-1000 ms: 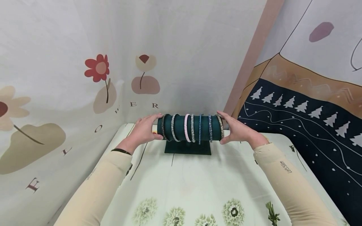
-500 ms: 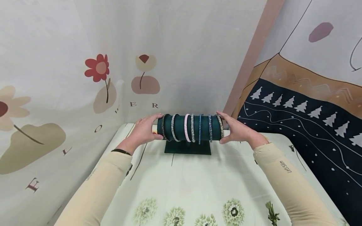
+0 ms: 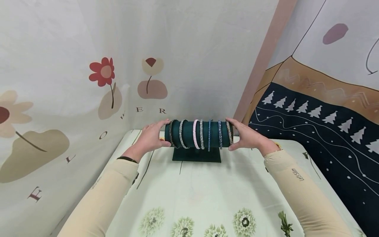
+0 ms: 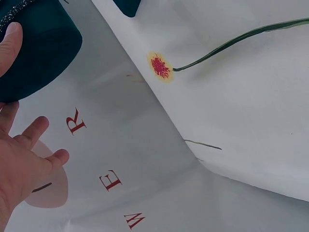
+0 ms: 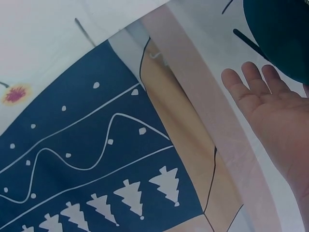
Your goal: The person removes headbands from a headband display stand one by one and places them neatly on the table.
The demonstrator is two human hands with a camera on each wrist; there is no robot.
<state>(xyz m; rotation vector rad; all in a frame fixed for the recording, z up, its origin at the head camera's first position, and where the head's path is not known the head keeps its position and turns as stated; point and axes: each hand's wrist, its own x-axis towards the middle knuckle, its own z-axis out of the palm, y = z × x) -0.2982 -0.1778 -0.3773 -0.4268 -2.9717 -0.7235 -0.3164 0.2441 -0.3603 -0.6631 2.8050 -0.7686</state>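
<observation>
A dark green bracelet display roll [image 3: 189,134] lies sideways on its flat base [image 3: 196,157], with several bracelets around it. My left hand [image 3: 150,135] holds its left end, thumb in front and index finger on top, next to a dark beaded bracelet [image 3: 170,133]. In the left wrist view, the thumb lies on the roll [image 4: 50,53] and the other fingers spread below. At the opposite end, my right hand [image 3: 248,134] pinches the rightmost glittery bracelet [image 3: 229,132] between thumb and fingers. Three fingers stretch out beside the roll's end [image 5: 277,36] in the right wrist view; its thumb is hidden.
A pink bracelet [image 3: 195,133] and a blue bracelet [image 3: 209,133] sit mid-roll. The table [image 3: 201,191] has a pale flower-printed cloth. A printed curtain [image 3: 204,65] hangs close behind the roll, and a navy tree-patterned cloth [image 3: 319,144] borders the right side.
My right hand has shifted slightly left, and the rightmost bracelet has slid a little inward, showing more of the roll's right end. My left hand and the base stay put.
</observation>
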